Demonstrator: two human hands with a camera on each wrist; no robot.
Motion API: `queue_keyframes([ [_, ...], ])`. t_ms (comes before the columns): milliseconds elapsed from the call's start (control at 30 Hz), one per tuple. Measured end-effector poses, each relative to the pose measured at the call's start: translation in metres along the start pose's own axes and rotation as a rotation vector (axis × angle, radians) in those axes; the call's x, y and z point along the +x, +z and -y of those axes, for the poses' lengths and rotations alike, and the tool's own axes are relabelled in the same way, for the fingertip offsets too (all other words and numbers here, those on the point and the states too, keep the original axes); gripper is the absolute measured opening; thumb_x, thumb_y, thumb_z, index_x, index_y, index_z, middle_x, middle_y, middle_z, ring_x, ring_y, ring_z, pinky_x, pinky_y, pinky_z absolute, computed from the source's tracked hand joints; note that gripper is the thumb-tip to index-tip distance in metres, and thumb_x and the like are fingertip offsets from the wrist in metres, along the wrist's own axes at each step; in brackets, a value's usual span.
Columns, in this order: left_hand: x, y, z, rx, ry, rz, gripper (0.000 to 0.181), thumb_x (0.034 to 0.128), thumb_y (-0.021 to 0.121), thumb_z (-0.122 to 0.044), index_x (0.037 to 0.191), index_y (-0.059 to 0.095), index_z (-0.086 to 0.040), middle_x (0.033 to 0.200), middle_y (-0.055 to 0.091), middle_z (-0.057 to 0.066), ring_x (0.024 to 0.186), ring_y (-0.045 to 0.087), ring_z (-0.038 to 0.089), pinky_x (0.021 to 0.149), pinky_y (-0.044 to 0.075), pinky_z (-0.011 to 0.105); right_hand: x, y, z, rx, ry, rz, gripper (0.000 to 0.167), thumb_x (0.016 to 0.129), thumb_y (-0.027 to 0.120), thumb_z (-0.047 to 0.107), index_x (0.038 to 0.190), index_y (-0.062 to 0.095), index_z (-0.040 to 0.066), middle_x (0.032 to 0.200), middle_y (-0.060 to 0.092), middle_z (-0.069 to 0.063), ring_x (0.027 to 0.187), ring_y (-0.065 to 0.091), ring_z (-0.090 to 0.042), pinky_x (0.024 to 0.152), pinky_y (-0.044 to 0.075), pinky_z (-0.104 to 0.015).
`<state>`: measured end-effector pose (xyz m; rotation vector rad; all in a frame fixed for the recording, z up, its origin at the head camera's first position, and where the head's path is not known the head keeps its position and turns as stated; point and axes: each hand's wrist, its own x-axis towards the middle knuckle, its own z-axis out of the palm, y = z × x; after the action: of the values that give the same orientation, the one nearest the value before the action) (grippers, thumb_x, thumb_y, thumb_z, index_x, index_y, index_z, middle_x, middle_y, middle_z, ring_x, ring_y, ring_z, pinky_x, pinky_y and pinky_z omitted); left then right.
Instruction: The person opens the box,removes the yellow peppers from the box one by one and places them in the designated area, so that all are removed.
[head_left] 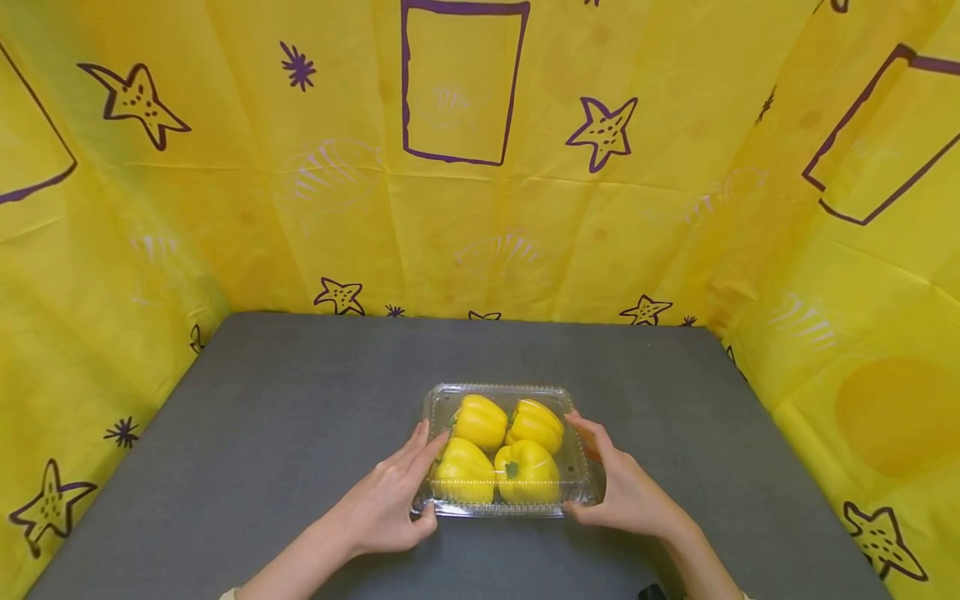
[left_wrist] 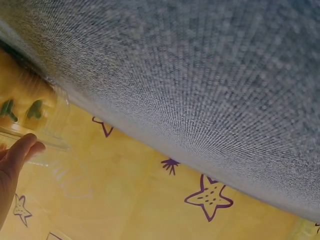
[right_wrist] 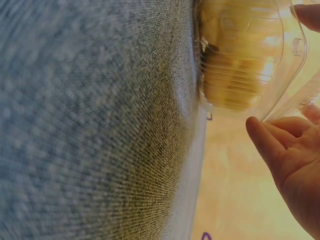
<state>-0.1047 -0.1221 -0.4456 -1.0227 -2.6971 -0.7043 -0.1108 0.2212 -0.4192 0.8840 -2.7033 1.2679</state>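
A clear plastic clamshell box (head_left: 573, 462) holds several yellow bell peppers (head_left: 481, 422) and stands at the front middle of the grey table. My left hand (head_left: 390, 492) grips its left side, the thumb near the front corner and the fingers along the side. On the opposite side my right hand (head_left: 626, 483) holds the box between thumb and fingers. The right wrist view shows the thumb and fingers of the right hand (right_wrist: 300, 160) at the clear rim (right_wrist: 292, 75). In the left wrist view, part of the left hand (left_wrist: 12, 170) touches the box edge. Whether the lid is fully pressed down, I cannot tell.
The dark grey tabletop (head_left: 285, 400) reaches back to a yellow cloth wall (head_left: 337, 233) with purple starfish drawings. Similar cloth hangs on the left and right. A small black object (head_left: 652, 592) shows at the bottom edge beside the right wrist.
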Motion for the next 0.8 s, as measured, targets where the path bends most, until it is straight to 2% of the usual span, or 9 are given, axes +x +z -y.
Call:
queue_keyframes([
  [200,0.0,0.0,0.0,-0.014,0.001,0.004,0.088,0.0695,0.069,-0.018,0.148,0.034,-0.001,0.148,0.031,0.035,0.133,0.04,0.04,0.089,0.05,0.053,-0.004,0.008,-0.027,-0.01,0.0,0.003,0.108,0.063,0.09,0.009,0.15,0.026,0.01,0.154,0.034,-0.016,0.133,0.044,-0.035,0.097,0.043,-0.052],
  [300,0.0,-0.001,0.001,-0.024,0.005,0.002,0.088,0.0692,0.069,-0.017,0.148,0.034,-0.001,0.148,0.03,0.035,0.133,0.04,0.04,0.088,0.05,0.054,-0.004,0.008,-0.034,-0.01,0.0,0.016,0.109,0.065,0.091,0.014,0.151,0.025,0.013,0.155,0.032,-0.013,0.134,0.043,-0.032,0.099,0.043,-0.049],
  [567,0.0,-0.001,0.003,-0.051,0.029,-0.003,0.087,0.0682,0.068,-0.014,0.147,0.036,0.0,0.146,0.031,0.037,0.131,0.042,0.041,0.086,0.051,0.054,-0.004,0.008,-0.036,0.013,0.007,0.036,0.108,0.067,0.09,0.018,0.152,0.024,0.013,0.155,0.033,-0.015,0.136,0.04,-0.03,0.102,0.041,-0.044],
  [800,0.001,-0.004,0.008,-0.069,0.042,-0.026,0.086,0.0665,0.069,-0.012,0.146,0.039,-0.003,0.145,0.035,0.036,0.127,0.047,0.04,0.087,0.052,0.051,-0.002,0.007,-0.036,-0.004,-0.003,0.03,0.106,0.067,0.09,0.019,0.151,0.025,0.01,0.153,0.036,-0.017,0.134,0.043,-0.032,0.103,0.041,-0.038],
])
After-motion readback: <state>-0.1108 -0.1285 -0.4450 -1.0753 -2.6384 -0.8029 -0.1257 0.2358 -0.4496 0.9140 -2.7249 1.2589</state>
